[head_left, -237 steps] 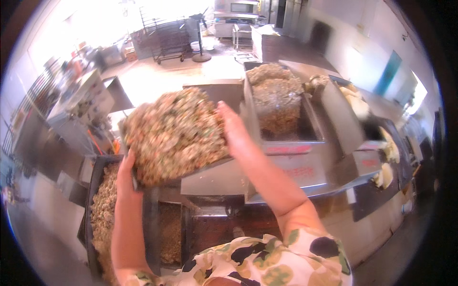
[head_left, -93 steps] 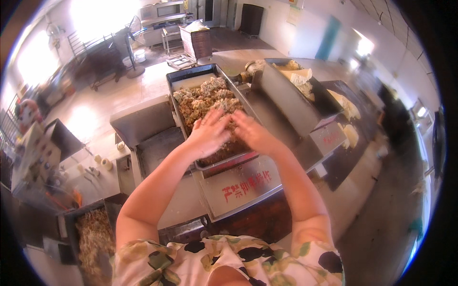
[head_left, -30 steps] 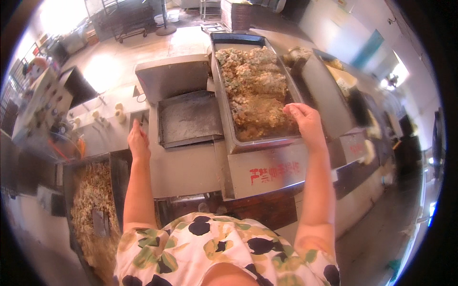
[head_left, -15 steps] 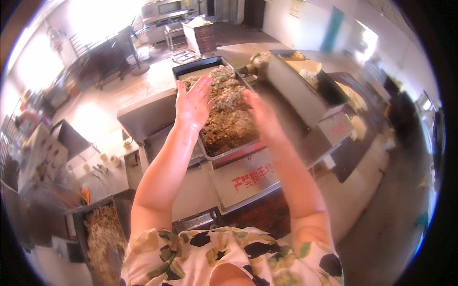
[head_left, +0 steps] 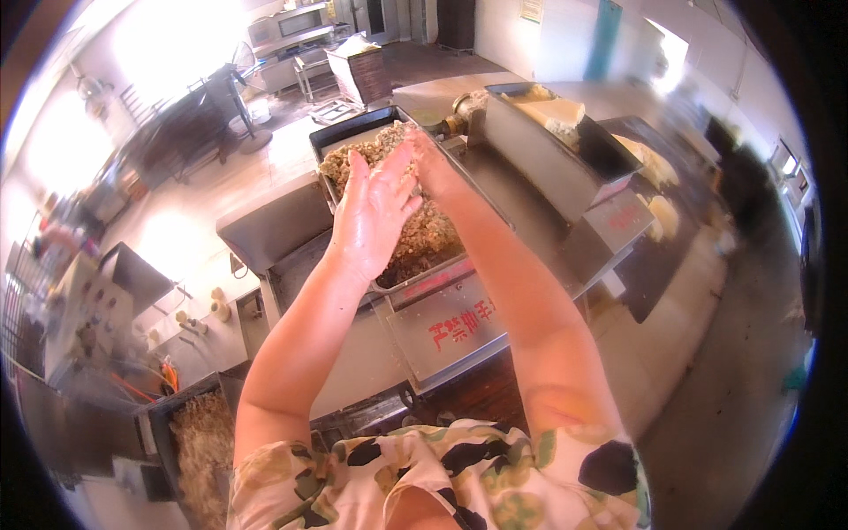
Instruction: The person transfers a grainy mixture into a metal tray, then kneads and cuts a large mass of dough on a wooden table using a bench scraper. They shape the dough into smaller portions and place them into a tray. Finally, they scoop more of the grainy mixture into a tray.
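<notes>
Coarse nut-like mix (head_left: pixel 428 237), tan and brown, lies in a deep metal tray (head_left: pixel 353 129) in front of the person. Closest in, below a patterned shirt (head_left: pixel 459 455), nothing of the work shows; off to the left, a dark bin (head_left: pixel 231 387) holds a paler, similar-looking crumbly load, blurred. Next comes the counter (head_left: pixel 353 367), then a steel panel with red markings (head_left: pixel 452 329) just before the tray's near end. Over the tray's middle, the left hand (head_left: pixel 375 208) is open, its fingers spread and pointing away. Just beyond and to its right, the right hand (head_left: pixel 435 168) seems straight-fingered, but the left partly covers its fingertips, so I cannot tell whether it grips any mix. The step in hand looks like working the mix by hand within the tray; the next move calls for flat, even pressure on the lumps, kept inside the rim. Right of the tray, a steel trough (head_left: pixel 530 168) carries pale slabs (head_left: pixel 552 113). Farthest off, a wheeled stack (head_left: pixel 359 75) stands on the floor (head_left: pixel 424 69) near the back wall.
</notes>
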A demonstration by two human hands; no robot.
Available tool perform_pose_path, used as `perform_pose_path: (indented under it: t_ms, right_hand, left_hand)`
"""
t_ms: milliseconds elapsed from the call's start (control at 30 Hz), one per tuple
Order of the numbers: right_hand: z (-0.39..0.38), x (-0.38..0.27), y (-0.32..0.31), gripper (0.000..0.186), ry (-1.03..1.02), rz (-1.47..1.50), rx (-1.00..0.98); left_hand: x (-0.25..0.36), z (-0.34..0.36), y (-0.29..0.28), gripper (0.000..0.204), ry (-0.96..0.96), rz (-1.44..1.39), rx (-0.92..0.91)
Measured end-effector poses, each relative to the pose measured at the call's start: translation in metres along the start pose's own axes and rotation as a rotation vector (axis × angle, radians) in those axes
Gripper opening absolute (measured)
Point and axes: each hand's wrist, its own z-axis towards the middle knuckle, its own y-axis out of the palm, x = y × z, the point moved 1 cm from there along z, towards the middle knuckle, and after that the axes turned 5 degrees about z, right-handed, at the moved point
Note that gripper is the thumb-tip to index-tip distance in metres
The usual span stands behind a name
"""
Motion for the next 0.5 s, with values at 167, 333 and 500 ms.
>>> perform_pose_path:
  t_ms: [167,333,500]
  right_hand:
    - [-0.009,0.001,0.019,0.067,0.140,0.876,0.009]
    - [-0.035,-0.007,0.001,0.076,0.269,1.019,-0.204]
    - [-0.036,-0.007,-0.029,0.082,0.375,0.824,0.086]
  left_hand:
    - [-0.002,0.024,0.015,0.069,0.130,0.783,-0.094]
    - [-0.013,0.064,-0.051,0.066,-0.160,1.838,0.192]
    - [-0.026,0.053,-0.021,0.073,0.035,1.596,-0.031]
